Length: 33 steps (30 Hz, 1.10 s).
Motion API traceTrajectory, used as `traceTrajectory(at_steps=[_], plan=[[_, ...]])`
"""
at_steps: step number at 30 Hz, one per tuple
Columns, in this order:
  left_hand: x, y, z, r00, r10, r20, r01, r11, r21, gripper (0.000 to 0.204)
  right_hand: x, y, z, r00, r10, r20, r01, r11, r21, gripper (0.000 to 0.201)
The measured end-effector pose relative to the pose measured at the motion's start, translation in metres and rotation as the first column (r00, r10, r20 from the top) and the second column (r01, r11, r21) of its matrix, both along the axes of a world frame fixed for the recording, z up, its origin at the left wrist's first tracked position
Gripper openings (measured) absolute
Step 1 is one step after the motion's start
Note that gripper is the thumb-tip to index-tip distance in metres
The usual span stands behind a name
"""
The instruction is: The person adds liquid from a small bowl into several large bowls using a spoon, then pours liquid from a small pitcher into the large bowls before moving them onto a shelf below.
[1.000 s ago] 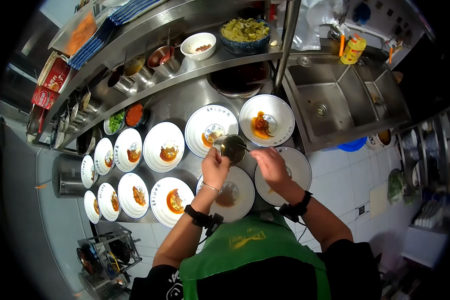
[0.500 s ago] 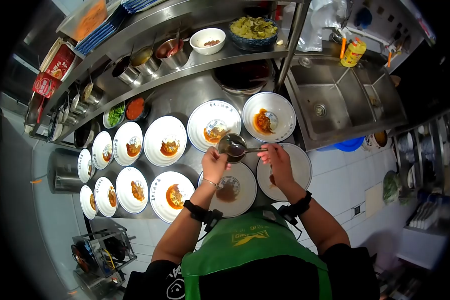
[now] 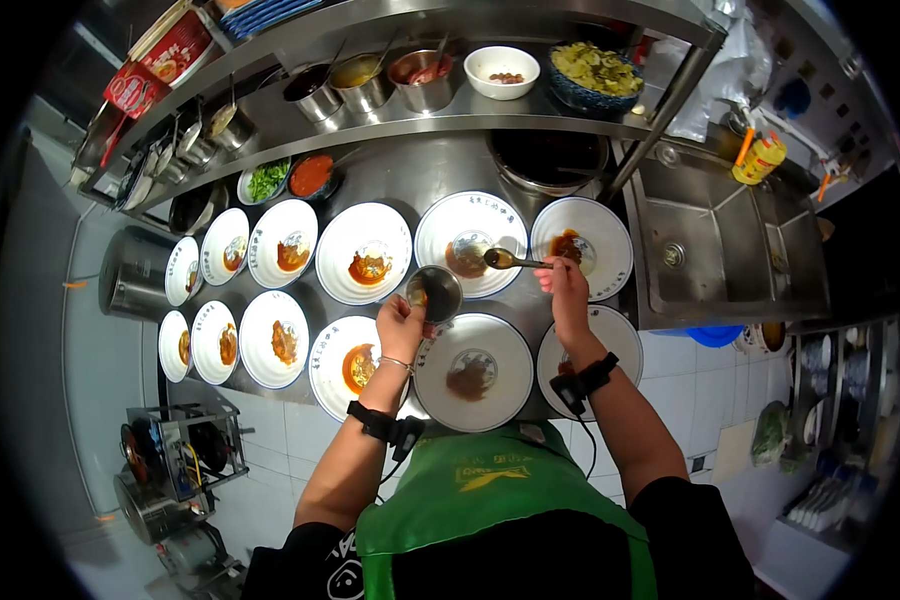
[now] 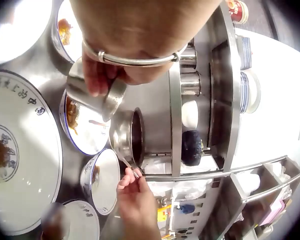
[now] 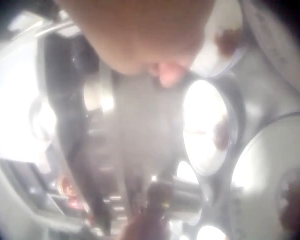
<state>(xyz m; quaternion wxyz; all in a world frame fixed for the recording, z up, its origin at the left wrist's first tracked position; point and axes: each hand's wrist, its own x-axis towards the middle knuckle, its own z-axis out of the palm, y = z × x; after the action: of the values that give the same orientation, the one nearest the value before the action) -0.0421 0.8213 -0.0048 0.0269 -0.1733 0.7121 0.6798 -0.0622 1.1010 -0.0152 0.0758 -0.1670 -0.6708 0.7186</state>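
My left hand (image 3: pixel 402 325) grips a small steel pot (image 3: pixel 440 293), tilted on its side in the left wrist view, between the two rows of bowls. In my right hand (image 3: pixel 567 292) is the handle of a metal spoon (image 3: pixel 502 259), with dark brown contents in its bowl. The spoon is over a white, blue-rimmed bowl (image 3: pixel 450 213) in the back row that has brown sauce in it. Close below the pot stands a front-row bowl (image 3: pixel 505 350), also with brown sauce. The right wrist view is hazy, and the spoon does not show clearly there.
More white bowls with sauce (image 3: pixel 285 342) stand in two rows to the left. Behind are a large dark-filled pan (image 3: pixel 550 185), chopped greens (image 3: pixel 267 180) and red sauce (image 3: pixel 311 175). A steel shelf (image 3: pixel 400 122) with pots overhangs the counter; a double sink (image 3: pixel 695 215) is right.
The spoon has come up out of the pot and moved forward to over the back-row bowl, in my right hand. My left hand has shifted left with the pot. The head view has turned.
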Motion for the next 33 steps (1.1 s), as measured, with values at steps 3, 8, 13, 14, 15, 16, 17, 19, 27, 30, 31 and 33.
traceTrajectory(at_steps=[3, 8, 13, 14, 15, 16, 17, 19, 27, 30, 31, 33], plan=[[0.004, -0.011, 0.001, 1.0, 0.023, 0.019, -0.023, 1.0, -0.005, 0.017, -0.004, 0.003, -0.002, 1.0, -0.012, 0.011, 0.013, 0.99, -0.143, 0.029], [0.005, -0.021, -0.004, 0.999, 0.029, -0.029, -0.03, 0.999, -0.027, 0.017, 0.017, 0.009, 0.018, 0.999, 0.013, -0.036, -0.023, 0.96, -0.279, 0.028], [0.006, -0.025, -0.001, 0.998, 0.005, -0.056, -0.006, 1.0, -0.018, 0.018, 0.07, 0.006, 0.036, 0.994, 0.111, 0.022, -0.106, 0.98, -0.168, 0.027], [0.007, -0.025, -0.001, 0.999, 0.0, -0.049, -0.001, 1.0, -0.017, 0.018, 0.082, 0.004, 0.031, 0.994, 0.106, 0.029, -0.1, 0.981, -0.168, 0.027], [0.006, -0.025, 0.001, 0.999, -0.003, -0.036, 0.004, 1.0, 0.013, 0.018, 0.093, 0.002, 0.022, 0.988, 0.143, 0.052, -0.134, 0.981, -0.142, 0.028], [0.006, -0.025, 0.002, 1.0, -0.007, -0.023, 0.008, 0.999, 0.044, 0.018, 0.105, 0.0, 0.021, 0.981, 0.178, 0.076, -0.168, 0.979, -0.115, 0.028], [0.007, -0.025, 0.002, 0.999, -0.019, -0.026, 0.02, 0.999, 0.03, 0.018, 0.117, -0.003, 0.019, 0.979, 0.174, 0.107, -0.164, 0.982, -0.095, 0.027], [0.009, -0.026, 0.001, 0.999, -0.038, -0.027, 0.038, 0.999, 0.028, 0.018, 0.135, -0.007, 0.009, 0.981, 0.174, 0.088, -0.17, 0.984, -0.05, 0.026], [0.024, -0.021, 0.007, 0.995, -0.095, -0.038, 0.095, 0.995, 0.004, 0.022, 0.166, -0.011, 0.016, 0.994, 0.112, 0.007, -0.112, 0.992, 0.054, 0.025], [0.028, -0.018, 0.007, 0.994, -0.109, -0.024, 0.111, 0.991, 0.078, 0.022, 0.172, -0.011, 0.023, 0.994, 0.108, -0.007, -0.107, 0.99, 0.091, 0.025], [0.03, -0.017, 0.007, 0.992, -0.127, -0.023, 0.129, 0.988, 0.088, 0.022, 0.174, -0.011, 0.024, 0.995, 0.101, -0.011, -0.1, 0.991, 0.094, 0.025], [0.032, -0.016, 0.006, 0.988, -0.154, -0.03, 0.156, 0.983, 0.099, 0.022, 0.176, -0.012, 0.028, 0.996, 0.081, 0.032, -0.08, 0.996, -0.045, 0.026]])
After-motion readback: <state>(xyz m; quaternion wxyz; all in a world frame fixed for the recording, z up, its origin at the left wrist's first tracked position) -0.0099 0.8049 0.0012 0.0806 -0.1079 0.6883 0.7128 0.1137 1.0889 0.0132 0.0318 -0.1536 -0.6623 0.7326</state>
